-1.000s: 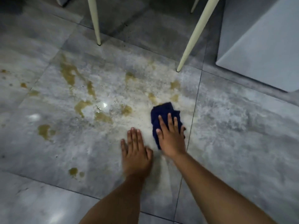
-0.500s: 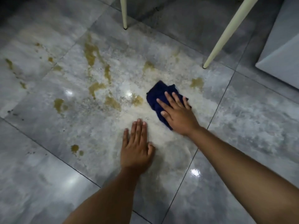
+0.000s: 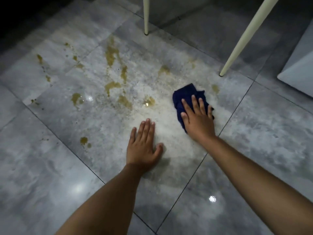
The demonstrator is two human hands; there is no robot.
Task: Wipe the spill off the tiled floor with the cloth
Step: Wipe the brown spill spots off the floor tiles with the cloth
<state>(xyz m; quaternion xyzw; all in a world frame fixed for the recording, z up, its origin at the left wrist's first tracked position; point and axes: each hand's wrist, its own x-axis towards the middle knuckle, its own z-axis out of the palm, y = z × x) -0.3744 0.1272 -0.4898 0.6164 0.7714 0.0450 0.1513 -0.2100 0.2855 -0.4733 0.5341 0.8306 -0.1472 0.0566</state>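
On a grey tiled floor, just short of the foot of a slanted cream furniture leg, a person's right hand presses a dark blue cloth flat onto the tiles. Over the past second the hand has pushed the cloth away from the person and closer to that leg. Two small brown blotches that lay just ahead of the cloth no longer show. Whether they are wiped away or only covered cannot be told.

The gain looks small. Most of the brown spill remains, spread well to the left of the leg and reaching towards a second, upright leg. One blotch sits between the cloth and the slanted leg's foot, and a glistening puddle lies on the cloth's far side from the leg. By this showing the wiping is at an early stage.

The cloth is bunched beneath the right palm. Its loose end pokes out past the fingertips towards the leg, and an edge shows beside the thumb. The fingers lie straight and slightly spread on top, pressing without gripping. The left hand, farther from the leg, rests flat on bare tile as a prop, fingers together and thumb out, and holds nothing.
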